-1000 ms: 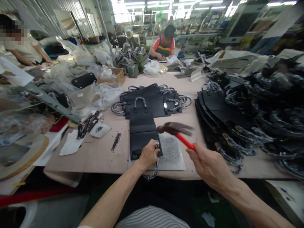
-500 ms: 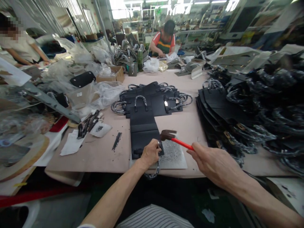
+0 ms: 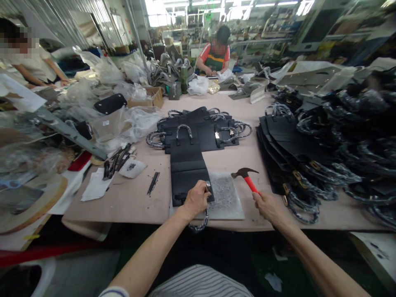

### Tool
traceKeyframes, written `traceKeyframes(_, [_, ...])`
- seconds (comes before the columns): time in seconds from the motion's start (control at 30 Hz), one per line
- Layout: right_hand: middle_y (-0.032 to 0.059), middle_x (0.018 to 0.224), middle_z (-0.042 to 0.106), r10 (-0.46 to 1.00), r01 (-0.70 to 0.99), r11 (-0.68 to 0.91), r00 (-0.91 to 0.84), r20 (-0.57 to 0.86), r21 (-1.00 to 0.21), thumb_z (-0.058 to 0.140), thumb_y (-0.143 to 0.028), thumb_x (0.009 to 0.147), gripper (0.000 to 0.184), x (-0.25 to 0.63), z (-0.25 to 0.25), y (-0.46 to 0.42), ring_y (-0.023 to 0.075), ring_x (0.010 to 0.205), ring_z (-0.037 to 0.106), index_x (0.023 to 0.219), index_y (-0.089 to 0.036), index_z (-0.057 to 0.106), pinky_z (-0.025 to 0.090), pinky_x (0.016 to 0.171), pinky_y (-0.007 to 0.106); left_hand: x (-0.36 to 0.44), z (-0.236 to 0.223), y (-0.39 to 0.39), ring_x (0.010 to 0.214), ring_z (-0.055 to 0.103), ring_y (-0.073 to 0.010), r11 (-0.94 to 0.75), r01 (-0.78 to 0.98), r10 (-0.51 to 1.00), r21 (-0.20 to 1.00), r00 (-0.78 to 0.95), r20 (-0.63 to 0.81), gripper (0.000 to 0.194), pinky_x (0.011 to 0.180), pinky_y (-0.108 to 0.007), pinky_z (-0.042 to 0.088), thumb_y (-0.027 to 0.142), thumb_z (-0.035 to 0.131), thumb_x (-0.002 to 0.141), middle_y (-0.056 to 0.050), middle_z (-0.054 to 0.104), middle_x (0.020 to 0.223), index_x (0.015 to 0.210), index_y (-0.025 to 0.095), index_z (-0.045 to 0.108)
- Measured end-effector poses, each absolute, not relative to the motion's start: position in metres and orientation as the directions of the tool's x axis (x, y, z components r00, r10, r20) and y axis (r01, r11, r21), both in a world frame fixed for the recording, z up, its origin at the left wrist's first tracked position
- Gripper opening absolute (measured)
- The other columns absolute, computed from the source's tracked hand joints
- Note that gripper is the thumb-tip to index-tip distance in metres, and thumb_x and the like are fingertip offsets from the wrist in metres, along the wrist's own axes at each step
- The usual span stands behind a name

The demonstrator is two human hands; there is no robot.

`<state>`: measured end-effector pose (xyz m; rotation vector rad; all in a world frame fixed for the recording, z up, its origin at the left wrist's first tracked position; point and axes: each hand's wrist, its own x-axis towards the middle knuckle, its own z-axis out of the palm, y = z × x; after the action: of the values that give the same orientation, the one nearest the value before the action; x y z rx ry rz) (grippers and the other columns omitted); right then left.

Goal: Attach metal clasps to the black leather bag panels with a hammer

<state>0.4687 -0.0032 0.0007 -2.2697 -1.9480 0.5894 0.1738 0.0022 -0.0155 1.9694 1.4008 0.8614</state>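
My left hand [image 3: 195,199] is closed around a short metal punch [image 3: 208,184], held upright on the right edge of a black bag panel [image 3: 187,165]. Most of the punch is hidden by my fingers. The panel's lower end overlaps a scuffed pale board [image 3: 227,198], and a plastic-wrapped handle [image 3: 201,225] hangs over the table edge below my wrist. To the right, my right hand [image 3: 268,207] grips the red handle of a claw hammer [image 3: 246,173]. The hammer head is raised, apart from the punch.
Behind lie stacked black bag panels [image 3: 201,128] with wrapped handles. A large pile of similar panels [image 3: 287,144] fills the right. Left are a dark metal strip [image 3: 153,183], black strips [image 3: 117,159], plastic bags [image 3: 139,121] and a cardboard box [image 3: 151,97]. Two co-workers are across the table.
My right hand has moved the hammer away from the punch, to the right, and its head has turned. My left hand stays in place on the panel.
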Motion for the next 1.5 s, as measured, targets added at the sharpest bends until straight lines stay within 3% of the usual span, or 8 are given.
traceKeyframes(0.13, [0.0219,0.115,0.064,0.999,0.957,-0.043,0.048,0.012,-0.287,0.044,-0.032,0.096,0.032,0.449,-0.011,0.0,0.031,0.102,0.062,0.114,-0.011,0.061,0.047,0.083,0.041,0.171,-0.013,0.002,0.093,0.06,-0.0188,-0.31,0.542,0.948,0.781,0.242,0.208,0.011,0.086,-0.031,0.05,0.011,0.057,0.087,-0.004,0.06,0.099,0.092,0.021,0.055])
traceKeyframes(0.23, [0.021,0.133,0.058,0.966,0.909,0.209,-0.134,0.223,-0.36,0.045,-0.035,0.098,0.041,0.402,-0.014,-0.006,0.0316,0.122,0.054,0.13,-0.011,0.056,0.044,0.1,0.045,0.169,-0.011,0.002,0.097,0.061,-0.0192,-0.326,0.504,0.942,0.8,0.241,0.233,0.011,0.09,-0.033,0.05,0.013,0.059,0.088,-0.006,0.062,0.102,0.095,0.021,0.058])
traceKeyframes(0.43, [0.0188,0.153,0.047,0.952,0.909,0.297,-0.259,0.161,-0.293,0.049,-0.036,0.097,0.055,0.329,-0.03,-0.029,0.0377,0.143,0.034,0.146,-0.012,0.048,0.02,0.118,0.058,0.169,-0.018,0.004,0.102,0.064,-0.0201,-0.288,0.457,0.957,0.842,0.179,0.23,0.009,0.095,-0.035,0.051,0.017,0.058,0.089,-0.006,0.067,0.104,0.096,0.021,0.062])
traceKeyframes(0.57, [0.0156,0.156,0.044,0.958,0.915,0.284,-0.258,0.124,-0.287,0.051,-0.041,0.097,0.059,0.33,-0.033,-0.031,0.0366,0.145,0.032,0.15,-0.016,0.045,0.016,0.12,0.056,0.164,-0.02,0.004,0.098,0.066,-0.0194,-0.17,0.402,0.983,0.9,0.008,0.182,0.01,0.093,-0.034,0.053,0.02,0.057,0.089,-0.006,0.07,0.102,0.096,0.02,0.065])
traceKeyframes(0.93, [0.015,0.154,0.044,0.96,0.898,0.28,-0.256,0.113,-0.34,0.055,-0.036,0.094,0.054,0.335,-0.035,-0.027,0.0367,0.144,0.031,0.146,-0.02,0.051,0.018,0.119,0.057,0.156,-0.019,0.011,0.081,0.068,-0.0154,-0.008,0.289,1.0,0.957,-0.025,0.016,0.012,0.079,-0.028,0.054,0.024,0.061,0.086,-0.004,0.074,0.093,0.094,0.019,0.069])
traceKeyframes(1.17, [0.0199,0.145,0.05,0.959,0.828,0.267,-0.179,0.219,-0.493,0.046,-0.028,0.095,0.045,0.31,-0.019,-0.047,0.032,0.136,0.042,0.137,-0.013,0.053,0.027,0.115,0.054,0.155,-0.026,0.012,0.07,0.071,-0.0145,0.205,-0.177,0.947,0.963,-0.214,-0.241,0.028,0.066,-0.028,0.058,0.041,0.063,0.086,-0.007,0.075,0.098,0.101,0.017,0.064])
traceKeyframes(1.37, [0.0176,0.153,0.045,0.94,0.868,0.34,-0.31,0.139,-0.361,0.054,-0.035,0.092,0.056,0.291,-0.019,-0.06,0.0365,0.142,0.034,0.145,-0.017,0.048,0.019,0.117,0.058,0.093,-0.023,0.008,0.086,0.073,-0.0172,0.054,0.017,0.919,0.998,-0.391,-0.043,0.028,0.08,-0.029,0.058,0.042,0.064,0.086,-0.005,0.075,0.093,0.099,0.018,0.068])
traceKeyframes(1.5, [0.014,0.151,0.049,0.951,0.891,0.309,-0.277,0.141,-0.333,0.049,-0.03,0.095,0.048,0.297,-0.024,-0.05,0.035,0.138,0.038,0.142,-0.02,0.052,0.021,0.115,0.058,0.027,-0.023,-0.002,0.071,0.069,-0.0177,0.193,0.196,0.871,0.962,-0.485,-0.076,0.032,0.069,-0.028,0.057,0.047,0.066,0.08,-0.003,0.072,0.077,0.086,0.016,0.069])
